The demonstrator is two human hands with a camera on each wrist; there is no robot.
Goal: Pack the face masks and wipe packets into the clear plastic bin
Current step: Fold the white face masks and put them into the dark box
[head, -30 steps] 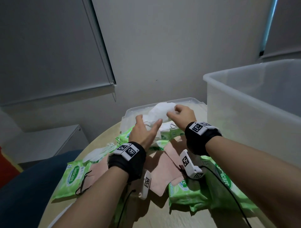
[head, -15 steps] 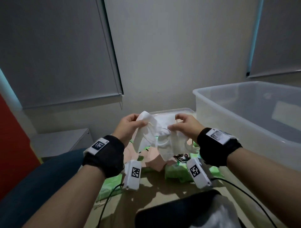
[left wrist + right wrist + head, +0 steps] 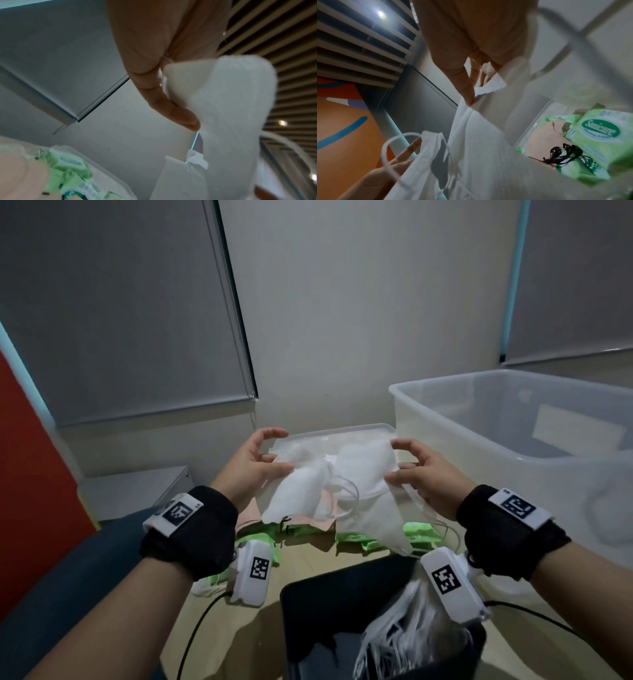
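While you held the masks up between both hands, the scene read as follows:

Left hand: your left hand (image 3: 251, 465) pinched one soft white fabric face mask (image 3: 296, 493) between thumb and fingers, ear loops dangling beneath.

Right hand: your right hand (image 3: 419, 470) gripped a second white face mask (image 3: 364, 474) by its edge, thumb under and fingers over; its lower end hung toward your wrist.

Change: half a second earlier the two masks sat bunched together between your hands; they had since been drawn apart and spread, and a second earlier both hands were down at the pile.

Meaning: I judged this as separating tangled loops before packing, so no mask had reached the bin.

Bin: the large clear plastic bin (image 3: 445, 405) stood just beyond your right hand, open-topped; I could not tell what it held.

Pile: green soft-pack wipe packets (image 3: 597, 136) and a flat peach-pink face mask (image 3: 310, 522) lay below your hands on the pale wooden table (image 3: 308, 559), with a shallow clear lid (image 3: 342, 429) beyond your fingers.

Remaining: nearly everything, by my estimate.
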